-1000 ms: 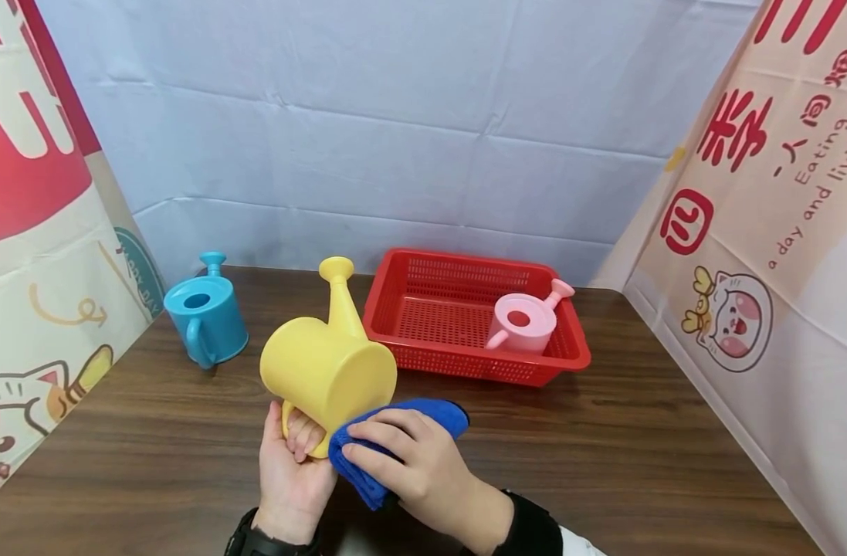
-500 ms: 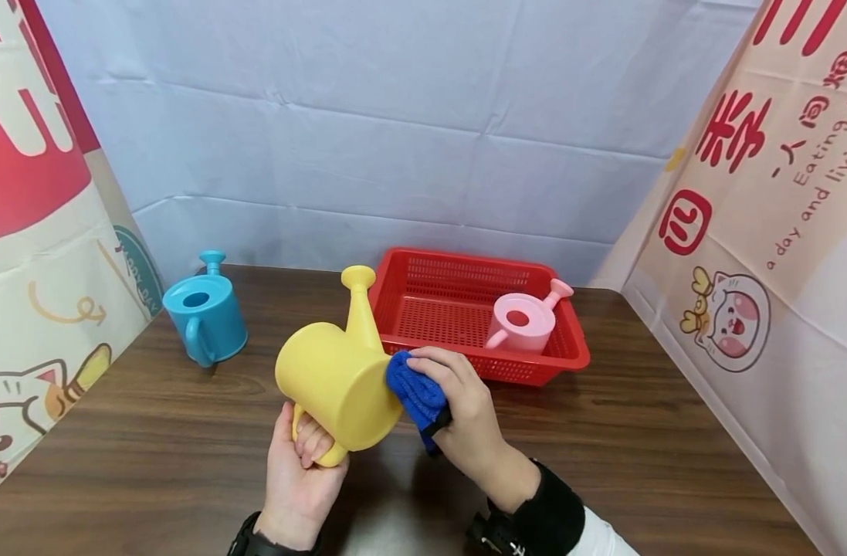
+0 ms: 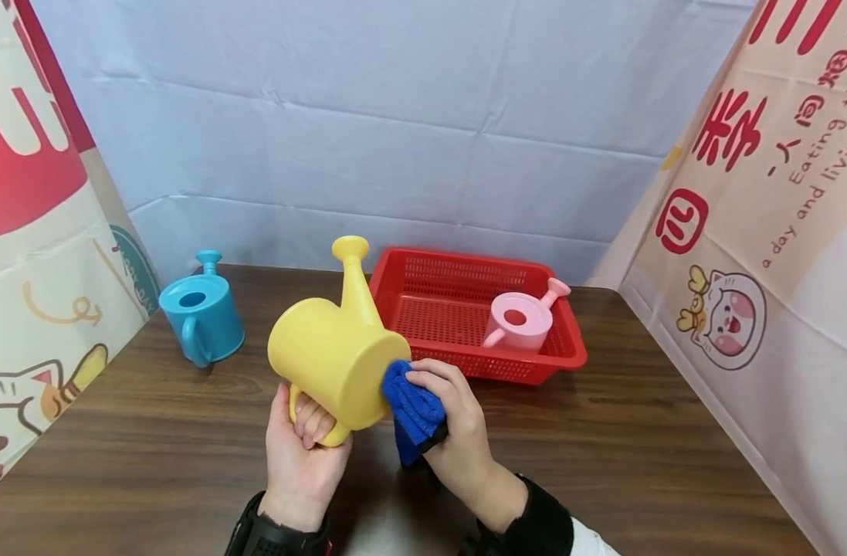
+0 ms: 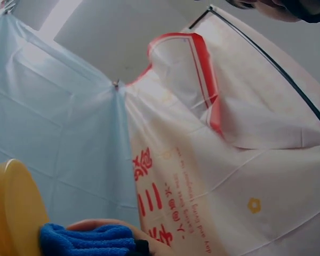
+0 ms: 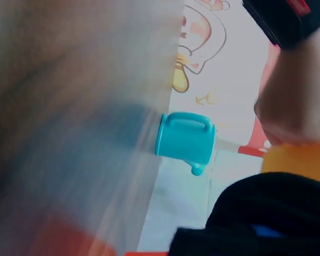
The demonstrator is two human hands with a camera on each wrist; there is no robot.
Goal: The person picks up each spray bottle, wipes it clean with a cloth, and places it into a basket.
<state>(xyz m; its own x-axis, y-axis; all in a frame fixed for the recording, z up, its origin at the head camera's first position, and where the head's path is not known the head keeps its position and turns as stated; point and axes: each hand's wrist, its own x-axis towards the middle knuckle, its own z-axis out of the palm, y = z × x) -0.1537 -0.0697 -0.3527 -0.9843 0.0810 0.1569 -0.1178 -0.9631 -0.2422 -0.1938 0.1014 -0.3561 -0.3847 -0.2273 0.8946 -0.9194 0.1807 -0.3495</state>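
A yellow watering can (image 3: pixel 326 359) is held tilted above the table, its base turned to the right and its spout pointing up. My left hand (image 3: pixel 305 455) grips it by the handle, fingers curled through the loop. In my right hand (image 3: pixel 458 432) is a folded blue cloth (image 3: pixel 415 409), pressed against the edge of the can's base. The left wrist view shows the cloth (image 4: pixel 90 240) right at the yellow can (image 4: pixel 13 208). The right palm and thumb are mostly hidden behind the cloth.
A red plastic basket (image 3: pixel 388 309) stands at the back, with a pink watering can (image 3: pixel 527 328) in its right end. At the back left of the wooden table (image 3: pixel 152 455) stands a blue watering can (image 3: pixel 211 324). Cloth curtains (image 3: pixel 395 139) enclose the table.
The cloth in my right hand has gone from the lower edge of the can's base to its right edge. The yellow can has shifted slightly, most recently upward.
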